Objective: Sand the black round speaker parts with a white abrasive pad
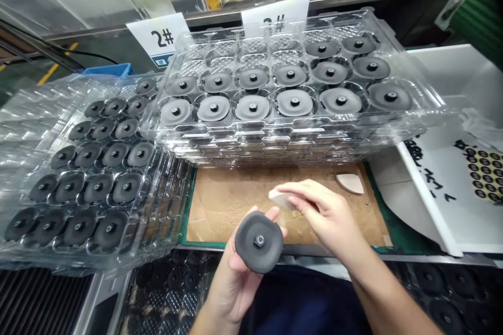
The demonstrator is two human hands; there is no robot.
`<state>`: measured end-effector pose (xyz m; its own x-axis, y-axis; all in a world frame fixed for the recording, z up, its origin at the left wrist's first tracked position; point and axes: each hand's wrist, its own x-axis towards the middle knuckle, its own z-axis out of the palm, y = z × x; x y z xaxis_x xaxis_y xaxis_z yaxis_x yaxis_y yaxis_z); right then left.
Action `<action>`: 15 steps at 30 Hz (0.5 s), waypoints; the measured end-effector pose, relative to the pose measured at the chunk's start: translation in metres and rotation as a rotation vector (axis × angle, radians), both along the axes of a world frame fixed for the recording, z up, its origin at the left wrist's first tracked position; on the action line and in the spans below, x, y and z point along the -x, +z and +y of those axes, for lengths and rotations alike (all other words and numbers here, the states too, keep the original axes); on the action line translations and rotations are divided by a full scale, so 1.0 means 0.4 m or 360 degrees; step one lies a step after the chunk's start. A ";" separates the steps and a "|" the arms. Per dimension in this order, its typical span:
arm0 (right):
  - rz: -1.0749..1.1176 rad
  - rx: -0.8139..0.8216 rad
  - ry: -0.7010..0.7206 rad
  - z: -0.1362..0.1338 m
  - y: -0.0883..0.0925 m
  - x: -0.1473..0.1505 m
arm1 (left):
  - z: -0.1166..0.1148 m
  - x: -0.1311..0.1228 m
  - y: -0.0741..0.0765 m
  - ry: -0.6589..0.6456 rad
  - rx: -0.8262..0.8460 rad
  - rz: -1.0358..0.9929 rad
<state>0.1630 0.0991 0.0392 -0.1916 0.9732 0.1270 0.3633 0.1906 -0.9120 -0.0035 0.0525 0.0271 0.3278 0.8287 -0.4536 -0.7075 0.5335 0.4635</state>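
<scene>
My left hand is closed round a dark grey disc-like part with rounded corners and a small hexagonal stud in its centre, face towards me. Between the thumb and fingers of my right hand is a small white pad, held just above and to the right of the grey part. Whether the pad touches the part I cannot tell. On the cardboard sheet under my hands lies another white wedge-shaped piece, to the right.
A stack of clear plastic trays with similar grey parts stands behind my hands; several back pockets hold none. More filled trays stand on the left. At right is a white box with a sheet of round black stickers.
</scene>
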 end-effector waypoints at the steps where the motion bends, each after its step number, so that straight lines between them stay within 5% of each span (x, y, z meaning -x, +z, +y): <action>1: -0.0029 0.0159 -0.0105 -0.003 -0.040 -0.010 | 0.005 0.003 -0.003 0.0035 -0.0005 -0.0023; 5: -0.0141 0.0385 -0.0087 -0.056 -0.193 -0.023 | 0.027 0.010 -0.006 0.0103 0.0040 -0.0005; 8: -0.0165 0.0437 -0.0059 -0.080 -0.229 -0.020 | 0.041 0.007 0.001 0.0111 0.0104 0.0087; 12: -0.0097 0.0371 -0.0252 -0.052 -0.109 -0.008 | 0.045 -0.008 0.010 0.0124 0.0102 0.0194; 15: 0.0053 -0.0056 -0.0363 -0.035 0.028 0.027 | 0.030 -0.020 0.009 0.0207 0.0052 0.0277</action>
<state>0.1523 0.0850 0.0505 0.0377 0.9857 0.1640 0.3706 0.1387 -0.9184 0.0043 0.0646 0.0306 0.1334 0.8428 -0.5214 -0.6820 0.4598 0.5688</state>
